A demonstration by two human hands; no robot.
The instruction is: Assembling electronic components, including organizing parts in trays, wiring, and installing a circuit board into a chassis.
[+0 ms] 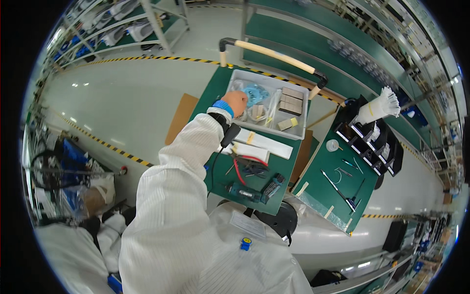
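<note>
My left hand reaches into the left side of a grey plastic bin. Its fingers are curled closed, and whatever lies in them is hidden. Close beside it are clear bags with light blue contents and a coil of white cable. Grey-beige blocks are stacked at the bin's right, with a smaller block bearing a yellow label nearer. A blue band and a black strap with a cable circle my left wrist. My right hand does not show.
Before the bin lie white flat boxes, a red-handled tool and a teal-and-black power driver. Black parts bins and pen-like tools occupy the right table. A padded rail crosses behind. Someone in white is at lower left.
</note>
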